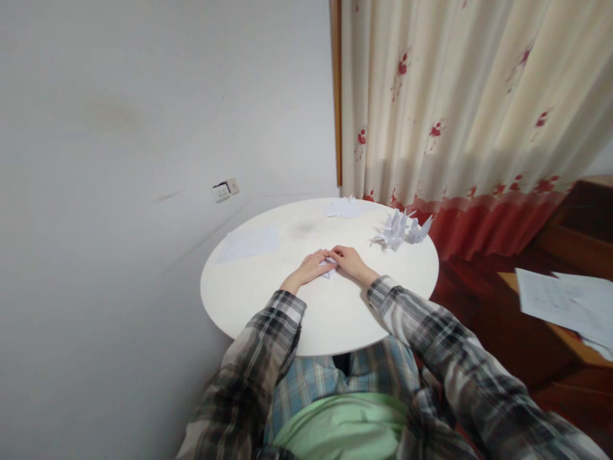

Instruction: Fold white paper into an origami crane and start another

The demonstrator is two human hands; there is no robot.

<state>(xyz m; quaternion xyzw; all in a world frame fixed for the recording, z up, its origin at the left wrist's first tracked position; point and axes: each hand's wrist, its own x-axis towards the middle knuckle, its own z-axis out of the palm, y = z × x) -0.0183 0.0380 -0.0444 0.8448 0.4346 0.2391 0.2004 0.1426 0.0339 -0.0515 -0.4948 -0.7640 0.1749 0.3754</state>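
A small piece of folded white paper [327,273] lies on the round white table [268,287], partly hidden under my fingers. My left hand [311,268] holds it down from the left, fingers pressed together along it. From the right, my right hand [350,260] pinches its edge, with the fingers bent and touching those of the left hand. Toward the table's right side stands a cluster of folded white paper cranes [393,231], with another folded paper piece [419,231] beside it.
A flat white paper sheet [251,243] lies at the table's left. More white paper [342,208] rests at the far edge. A wall with a socket [221,192] borders the left, a floral curtain [454,115] the back. Printed sheets [565,297] lie on wooden furniture at right.
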